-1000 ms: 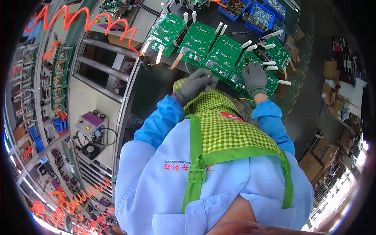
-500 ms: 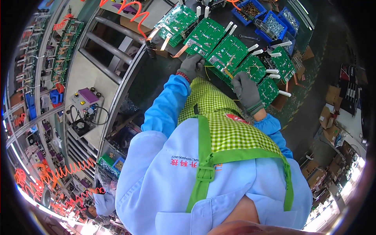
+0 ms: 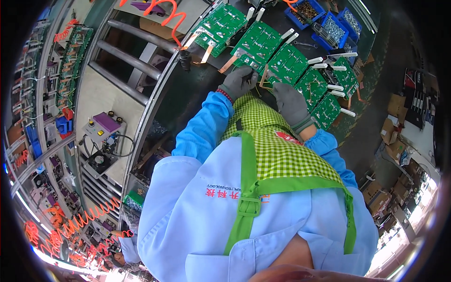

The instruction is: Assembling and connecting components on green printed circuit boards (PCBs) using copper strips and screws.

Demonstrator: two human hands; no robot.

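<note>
My left hand, in a grey glove, is at the near edge of a green circuit board. Its fingers are pinched together, and whatever they hold is hidden. A little to the right is my gloved right hand, closed, with its fingertips at one end of a bent copper strip. This strip stands out between the two hands, in front of another green board. Beside the left hand's fingertips a thin yellowish wire hangs down.
More boards with white posts and copper tabs lie in a row, including a left one and a right one. Blue bins of small metal parts and a wrench are behind. A roller conveyor runs along the left.
My right hand has moved slightly left and up, with the copper strip now more upright between the hands. My left hand has shifted slightly right in view, as have the boards.
</note>
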